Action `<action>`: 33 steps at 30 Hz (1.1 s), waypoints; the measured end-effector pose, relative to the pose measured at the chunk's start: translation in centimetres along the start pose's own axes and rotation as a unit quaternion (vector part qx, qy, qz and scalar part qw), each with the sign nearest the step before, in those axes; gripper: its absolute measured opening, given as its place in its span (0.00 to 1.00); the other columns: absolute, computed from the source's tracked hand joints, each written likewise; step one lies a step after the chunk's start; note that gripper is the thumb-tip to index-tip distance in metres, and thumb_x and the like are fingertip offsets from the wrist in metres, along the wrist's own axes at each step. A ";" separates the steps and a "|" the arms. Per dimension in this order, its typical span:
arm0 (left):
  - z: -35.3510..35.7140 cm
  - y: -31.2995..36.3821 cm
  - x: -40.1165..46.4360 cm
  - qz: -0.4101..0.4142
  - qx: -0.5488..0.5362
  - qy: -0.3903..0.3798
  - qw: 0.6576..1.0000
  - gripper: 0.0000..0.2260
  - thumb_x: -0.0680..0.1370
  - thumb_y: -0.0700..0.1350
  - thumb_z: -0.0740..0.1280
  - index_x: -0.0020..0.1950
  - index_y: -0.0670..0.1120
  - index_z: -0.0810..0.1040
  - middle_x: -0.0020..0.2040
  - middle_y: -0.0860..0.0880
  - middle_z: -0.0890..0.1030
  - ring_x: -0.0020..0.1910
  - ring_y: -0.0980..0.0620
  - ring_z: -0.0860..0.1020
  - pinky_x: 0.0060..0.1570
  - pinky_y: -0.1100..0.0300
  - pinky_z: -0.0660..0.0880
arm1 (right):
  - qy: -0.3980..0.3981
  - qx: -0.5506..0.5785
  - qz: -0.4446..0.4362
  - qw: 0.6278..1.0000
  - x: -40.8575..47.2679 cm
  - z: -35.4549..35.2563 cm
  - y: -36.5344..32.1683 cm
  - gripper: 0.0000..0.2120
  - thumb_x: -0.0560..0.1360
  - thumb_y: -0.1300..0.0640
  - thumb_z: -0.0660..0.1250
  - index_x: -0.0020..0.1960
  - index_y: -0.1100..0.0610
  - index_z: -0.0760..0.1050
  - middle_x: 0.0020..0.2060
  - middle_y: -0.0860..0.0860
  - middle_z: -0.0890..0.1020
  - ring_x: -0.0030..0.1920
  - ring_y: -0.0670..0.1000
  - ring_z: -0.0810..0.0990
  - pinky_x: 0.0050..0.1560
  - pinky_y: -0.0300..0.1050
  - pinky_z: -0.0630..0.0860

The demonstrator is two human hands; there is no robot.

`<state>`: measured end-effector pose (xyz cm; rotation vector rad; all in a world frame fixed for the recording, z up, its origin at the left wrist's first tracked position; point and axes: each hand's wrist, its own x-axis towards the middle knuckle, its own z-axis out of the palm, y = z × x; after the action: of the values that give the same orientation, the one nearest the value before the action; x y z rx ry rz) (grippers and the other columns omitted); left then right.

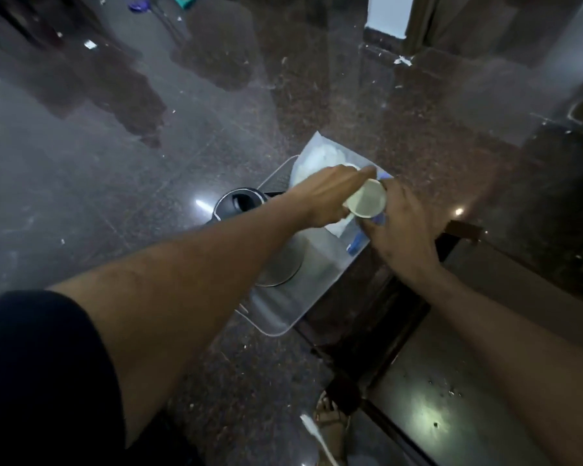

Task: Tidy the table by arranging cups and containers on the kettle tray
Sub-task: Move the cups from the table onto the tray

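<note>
Pale cream cup (367,202), black kettle (241,203)

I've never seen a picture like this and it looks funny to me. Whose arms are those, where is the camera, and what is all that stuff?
The camera sits on a person's head and looks down, so you see their own two arms reaching forward. There is only this one picture, from that one spot.

Both hands meet over a see-through tray that rests on a dark, shiny stone table. The left hand and the right hand both touch a small white cup, tipped so you look into its open mouth. Which hand really grips it is hard to tell, as the picture is blurry.

On the tray there is also a kettle with a black top, a white bag, and something small and blue I can't make out.
</note>
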<state>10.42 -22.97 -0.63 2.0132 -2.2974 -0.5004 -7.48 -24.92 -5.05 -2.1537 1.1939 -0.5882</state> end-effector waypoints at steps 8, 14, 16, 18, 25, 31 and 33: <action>-0.7 -2.6 -1.2 -0.009 0.080 -0.056 0.995 0.21 0.78 0.37 0.68 0.71 0.44 0.68 0.57 0.42 0.81 0.54 0.38 0.79 0.51 0.47 0.73 | -0.021 -0.005 0.011 1.000 0.9 3.9 -1.8 0.25 0.73 0.50 0.77 0.64 0.54 0.71 0.58 0.55 0.79 0.56 0.58 0.80 0.50 0.48 0.74; 0.7 0.7 -1.3 -0.008 0.047 -0.049 0.998 0.24 0.77 0.34 0.66 0.72 0.43 0.68 0.51 0.44 0.78 0.52 0.37 0.79 0.44 0.49 0.68 | 0.012 0.019 0.028 0.999 -2.0 2.2 0.3 0.26 0.72 0.50 0.77 0.66 0.52 0.72 0.59 0.51 0.81 0.58 0.50 0.78 0.53 0.35 0.67; 2.1 3.6 -1.0 0.010 -0.004 -0.028 1.000 0.26 0.77 0.36 0.67 0.75 0.44 0.67 0.59 0.42 0.79 0.58 0.37 0.78 0.52 0.46 0.74 | 0.036 0.035 0.044 0.998 -4.9 0.2 1.9 0.27 0.72 0.51 0.76 0.68 0.50 0.71 0.62 0.50 0.80 0.61 0.48 0.77 0.55 0.32 0.66; 5.2 8.4 -0.9 0.027 -0.042 -0.035 0.998 0.28 0.78 0.39 0.68 0.77 0.45 0.66 0.64 0.42 0.77 0.64 0.38 0.77 0.58 0.46 0.74 | 0.035 0.024 0.085 0.995 -9.2 -2.3 4.5 0.29 0.72 0.52 0.76 0.70 0.51 0.71 0.62 0.49 0.79 0.61 0.50 0.78 0.55 0.32 0.67; 19.7 29.1 -1.1 0.015 -0.136 -0.137 0.981 0.31 0.77 0.36 0.72 0.77 0.47 0.64 0.66 0.41 0.77 0.66 0.39 0.78 0.59 0.47 0.77 | -0.067 -0.093 0.264 0.958 -25.6 -10.3 16.0 0.27 0.73 0.50 0.65 0.70 0.59 0.72 0.62 0.54 0.79 0.64 0.57 0.79 0.64 0.52 0.75; 27.0 37.1 -2.1 0.037 -0.144 -0.179 0.973 0.29 0.75 0.37 0.72 0.73 0.48 0.67 0.63 0.42 0.77 0.63 0.39 0.78 0.55 0.45 0.78 | -0.112 -0.121 0.307 0.937 -32.9 -13.2 22.1 0.26 0.73 0.57 0.65 0.69 0.49 0.65 0.64 0.50 0.75 0.60 0.59 0.80 0.54 0.60 0.78; 28.1 38.1 -2.2 0.042 -0.128 -0.181 0.974 0.27 0.76 0.36 0.70 0.74 0.47 0.67 0.63 0.42 0.76 0.63 0.40 0.78 0.56 0.45 0.78 | -0.129 -0.122 0.308 0.935 -33.9 -13.5 23.0 0.28 0.71 0.60 0.68 0.68 0.48 0.64 0.63 0.50 0.75 0.59 0.59 0.80 0.54 0.60 0.78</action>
<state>-32.58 -11.01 -16.53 1.8169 -2.3367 -1.1769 -46.54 -9.14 -14.20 -1.8111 1.7425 0.1187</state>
